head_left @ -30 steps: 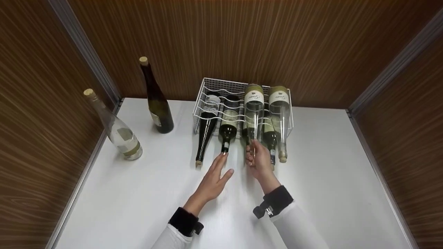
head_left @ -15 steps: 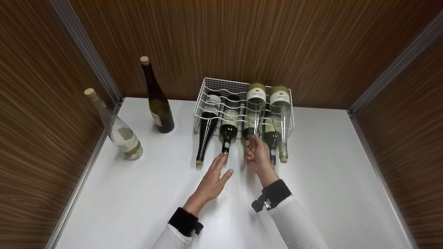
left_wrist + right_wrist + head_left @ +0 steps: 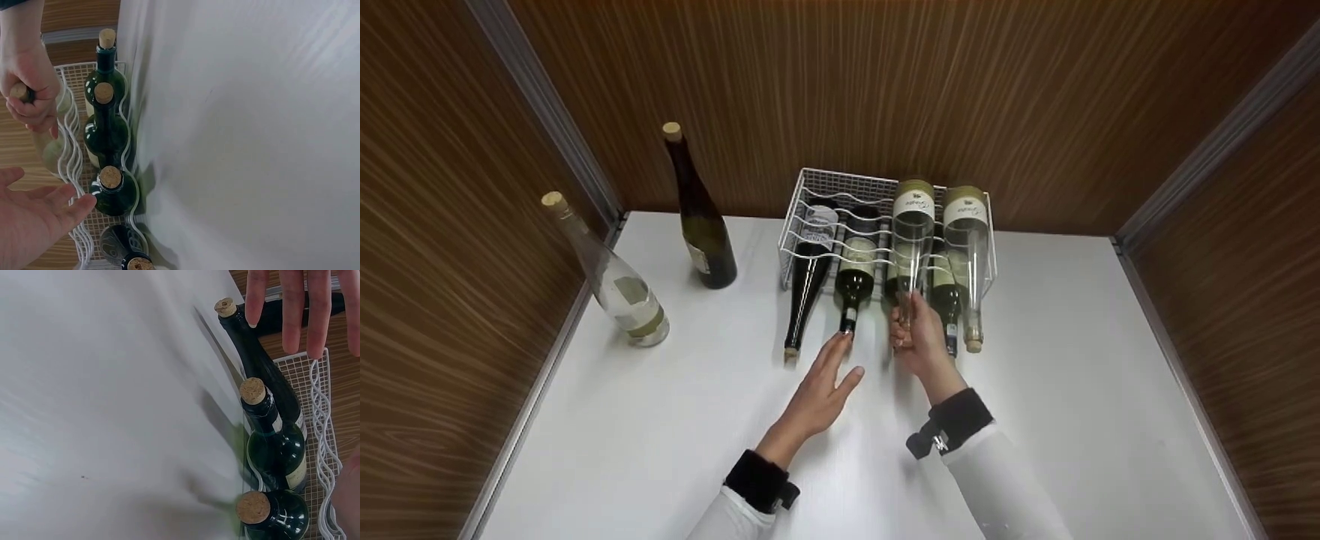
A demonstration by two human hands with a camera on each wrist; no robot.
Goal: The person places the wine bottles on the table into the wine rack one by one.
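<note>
My right hand (image 3: pixel 921 341) grips the neck of a clear bottle (image 3: pixel 913 225) with a white and gold label, lying neck toward me on the upper wavy wires of the white wire rack (image 3: pixel 840 175). In the left wrist view its cork (image 3: pixel 19 91) sticks out of the curled fingers. My left hand (image 3: pixel 816 394) is held with fingers extended, its fingertips near the neck of a green bottle (image 3: pixel 855 281) in the lower tier. In the right wrist view the left fingers (image 3: pixel 291 312) hang straight beside a dark bottle (image 3: pixel 264 365).
A second clear bottle (image 3: pixel 975 262) lies on the upper right of the rack. Several corked bottles fill the lower tier. To the left, a brown bottle (image 3: pixel 705 232) and a clear bottle (image 3: pixel 622 289) stand upright on the white table (image 3: pixel 622 427). Wood-grain walls (image 3: pixel 720 75) surround it.
My right hand has moved slightly away from me, toward the rack, and the clear bottle has slid a little further back. My left hand has barely moved.
</note>
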